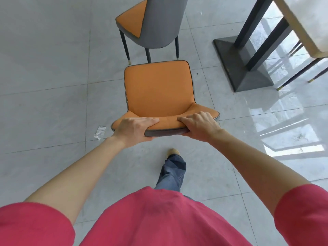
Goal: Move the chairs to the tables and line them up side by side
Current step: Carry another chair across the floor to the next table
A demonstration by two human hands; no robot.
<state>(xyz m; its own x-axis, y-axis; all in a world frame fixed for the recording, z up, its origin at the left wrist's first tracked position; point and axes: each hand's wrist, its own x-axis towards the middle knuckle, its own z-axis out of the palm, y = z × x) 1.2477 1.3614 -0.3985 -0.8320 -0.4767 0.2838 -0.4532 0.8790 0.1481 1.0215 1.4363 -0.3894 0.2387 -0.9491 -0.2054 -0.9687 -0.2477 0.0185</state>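
Head view: orange chair (158,89) gripped by its backrest top, mid-floor.
Left hand (134,129) and right hand (198,126) clamped over that rim for steering; second chair (152,23) just ahead, table (300,23) at upper right.

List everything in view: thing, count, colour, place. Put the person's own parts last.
held chair: one, orange seat with grey back, centre, gripped by its backrest top
second chair: one, orange and grey, ahead, standing on the floor
table: one, pale top, dark base, upper right
chair legs: dark with gold tips, under the table
paper scrap: one, white, floor at left
left hand: on the backrest
right hand: on the backrest
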